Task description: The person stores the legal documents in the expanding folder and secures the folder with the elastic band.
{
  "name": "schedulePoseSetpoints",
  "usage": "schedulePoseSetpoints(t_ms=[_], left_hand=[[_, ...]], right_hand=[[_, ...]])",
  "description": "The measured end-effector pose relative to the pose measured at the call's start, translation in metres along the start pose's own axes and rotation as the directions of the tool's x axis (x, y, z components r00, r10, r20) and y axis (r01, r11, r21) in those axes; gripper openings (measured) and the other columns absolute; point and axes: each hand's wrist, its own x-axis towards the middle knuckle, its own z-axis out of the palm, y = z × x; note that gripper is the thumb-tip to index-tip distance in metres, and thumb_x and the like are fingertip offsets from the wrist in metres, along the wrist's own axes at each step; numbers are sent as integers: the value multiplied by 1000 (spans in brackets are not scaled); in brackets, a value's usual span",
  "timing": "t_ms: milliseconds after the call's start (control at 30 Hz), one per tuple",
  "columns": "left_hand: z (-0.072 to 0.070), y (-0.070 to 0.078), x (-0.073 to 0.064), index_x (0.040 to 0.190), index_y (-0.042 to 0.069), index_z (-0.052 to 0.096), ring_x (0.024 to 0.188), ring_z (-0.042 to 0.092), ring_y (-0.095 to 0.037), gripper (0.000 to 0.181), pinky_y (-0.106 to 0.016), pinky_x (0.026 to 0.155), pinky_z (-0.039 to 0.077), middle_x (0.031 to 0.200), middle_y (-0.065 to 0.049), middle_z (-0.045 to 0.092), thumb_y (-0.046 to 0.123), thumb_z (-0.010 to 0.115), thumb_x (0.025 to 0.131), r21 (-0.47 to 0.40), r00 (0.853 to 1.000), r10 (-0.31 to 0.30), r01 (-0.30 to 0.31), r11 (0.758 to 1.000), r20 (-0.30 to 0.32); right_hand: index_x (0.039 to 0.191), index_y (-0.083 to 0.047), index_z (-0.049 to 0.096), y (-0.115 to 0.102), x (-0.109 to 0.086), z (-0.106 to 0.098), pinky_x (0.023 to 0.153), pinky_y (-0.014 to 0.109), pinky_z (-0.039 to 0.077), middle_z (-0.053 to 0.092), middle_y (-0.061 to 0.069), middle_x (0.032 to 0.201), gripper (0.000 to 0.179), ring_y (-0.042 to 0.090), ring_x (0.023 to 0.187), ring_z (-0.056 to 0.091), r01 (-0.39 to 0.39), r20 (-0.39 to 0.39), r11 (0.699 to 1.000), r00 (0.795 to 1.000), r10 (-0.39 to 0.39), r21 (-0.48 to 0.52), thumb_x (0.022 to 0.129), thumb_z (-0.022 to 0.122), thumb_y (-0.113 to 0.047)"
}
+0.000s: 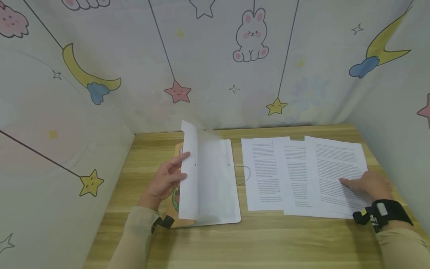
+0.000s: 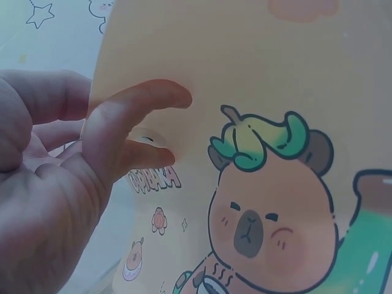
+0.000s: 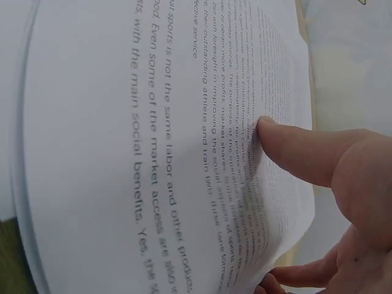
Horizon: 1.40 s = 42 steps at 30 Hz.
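A folder (image 1: 218, 179) lies at the middle left with its front cover (image 1: 189, 186) standing partly raised. The cover's outside is orange, with a cartoon capybara (image 2: 275, 226); its inside looks white. My left hand (image 1: 166, 179) holds the cover by its free edge between thumb and fingers. On the right, three overlapping printed sheets fan out: a left sheet (image 1: 263, 175), a middle sheet (image 1: 295, 179) and a right sheet (image 1: 336, 175). My right hand (image 1: 374, 185) pinches the right sheet at its right edge, thumb on the print and other fingers at the underside.
A thin cord loop (image 1: 249, 175) sticks out from the folder's right side towards the left sheet. The wooden table (image 1: 268, 243) is bordered at the back and sides by cloth (image 1: 215, 67) printed with cartoon stars, moons and a rabbit.
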Motion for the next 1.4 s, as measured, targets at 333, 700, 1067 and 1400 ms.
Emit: schedulePoseSetpoints(t_ms=[333, 700, 1067, 1400], left_hand=[[4, 3, 2, 165, -3, 22, 128, 62, -23, 75, -42, 93, 60, 164, -32, 28, -17, 52, 97, 59, 1000, -19, 20, 998, -8], [9, 8, 7, 166, 0, 21, 120, 64, -25, 76, -34, 82, 63, 164, -34, 27, -13, 53, 98, 141, 997, -77, 78, 987, -11], [10, 8, 7, 166, -2, 21, 127, 60, -31, 77, -41, 87, 62, 165, -32, 28, -13, 53, 97, 151, 997, -80, 81, 985, -13], [11, 7, 9, 166, -1, 21, 117, 65, -24, 76, -35, 79, 64, 165, -32, 29, -13, 53, 97, 156, 996, -85, 86, 984, -13]], right_hand=[[107, 29, 46, -4, 0, 0, 75, 46, 41, 50, 27, 86, 92, 40, 83, 48, -28, -9, 1000, 1000, 28, 2, 91, 69, -58], [108, 24, 50, -1, 0, 2, 64, 38, 49, 55, 28, 88, 80, 36, 79, 56, -30, -5, 980, 999, 32, 195, 88, 78, -48], [104, 21, 52, -2, -2, 1, 62, 35, 46, 52, 23, 85, 71, 33, 78, 53, -28, 1, 961, 1000, 29, 275, 89, 80, -42], [99, 15, 54, -2, -2, 4, 60, 37, 47, 56, 22, 82, 60, 32, 75, 57, -3, -24, 960, 1000, 10, 281, 89, 80, -39]])
